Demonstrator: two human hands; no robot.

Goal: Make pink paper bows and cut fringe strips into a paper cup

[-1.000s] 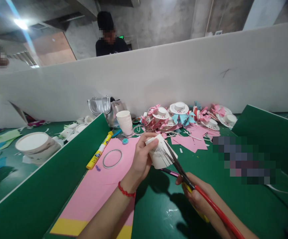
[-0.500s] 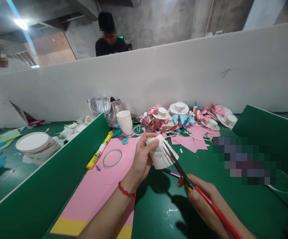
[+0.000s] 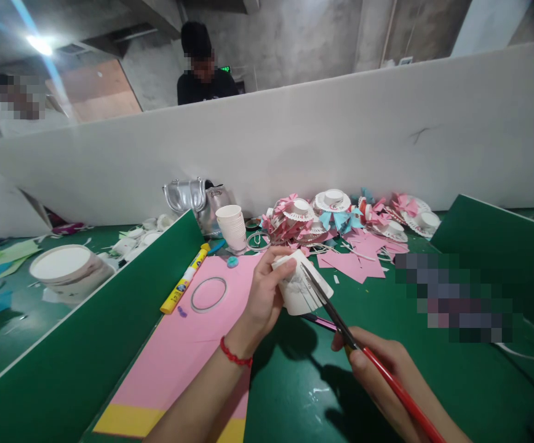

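My left hand is closed around a white paper cup, held tilted above the table with the thumb on its side. Several narrow slits run through the cup's wall. In my right hand is a pair of long scissors with dark blades and a red handle. The blades lie along the cup's slit side, tips close to my left thumb. Below the cup, partly hidden, rests a thin pink-and-black tool.
Pink paper lies on the left with a tape roll and a yellow glue stick. Stacked cups and decorated paper hats stand at the back. Green dividers flank the area. A person is behind the white partition.
The scissors have closed further, and less of their yellow handle shows. The cup has shifted slightly right. At far left, another person has come further into view.
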